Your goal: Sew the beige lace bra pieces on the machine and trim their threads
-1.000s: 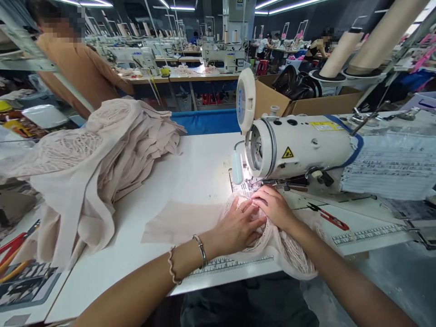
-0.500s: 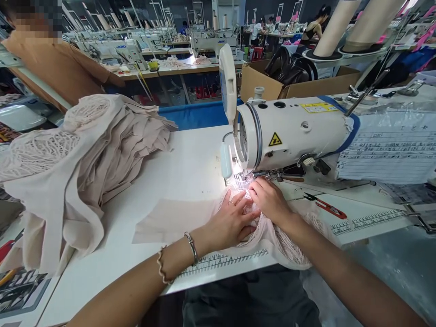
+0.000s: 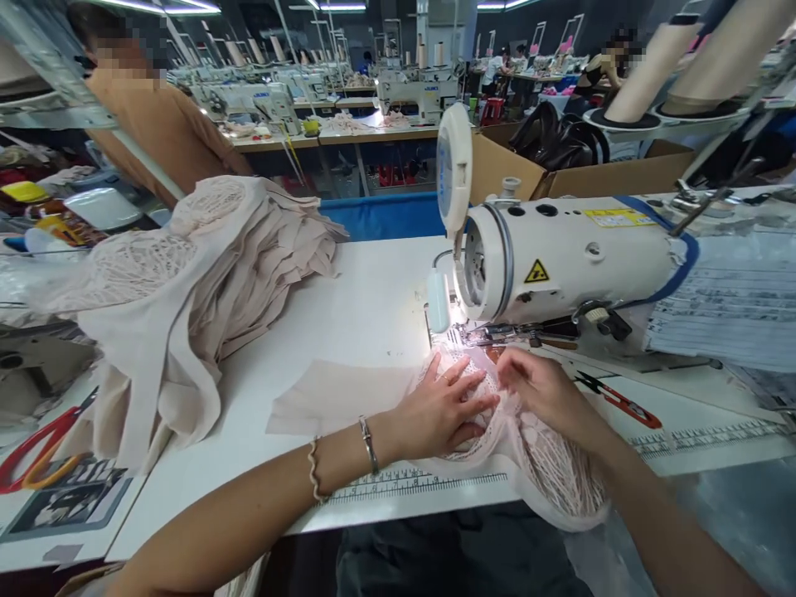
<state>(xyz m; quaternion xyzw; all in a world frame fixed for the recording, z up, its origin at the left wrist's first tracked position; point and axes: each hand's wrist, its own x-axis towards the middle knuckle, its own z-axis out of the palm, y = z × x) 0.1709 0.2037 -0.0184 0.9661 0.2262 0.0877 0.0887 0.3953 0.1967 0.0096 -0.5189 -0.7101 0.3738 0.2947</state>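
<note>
A pale pink lace garment (image 3: 478, 441) lies on the sewing machine's bed, its top edge near the lit needle area (image 3: 458, 333). My left hand (image 3: 443, 412) rests flat on the lace, fingers spread, with a flat beige fabric panel (image 3: 348, 396) reaching out to its left. To the right, my right hand (image 3: 542, 388) has its fingers curled together, pinching the garment's edge just below the presser foot. A gathered, stringy part of the garment hangs over the table's front edge beneath my right wrist. The white sewing machine (image 3: 560, 257) stands just beyond both hands.
Red thread snips (image 3: 622, 400) lie right of my right hand. A pile of beige garment pieces (image 3: 249, 265) covers the left, with red-handled scissors (image 3: 46, 448) near it. Thread cones (image 3: 652, 70) and a cardboard box (image 3: 613, 174) stand behind; a person (image 3: 155, 124) is at far left.
The view has swung left, so everything sits further right. My right hand has drawn back slightly from the presser foot, towards me and right. My left hand stays flat on the lace.
</note>
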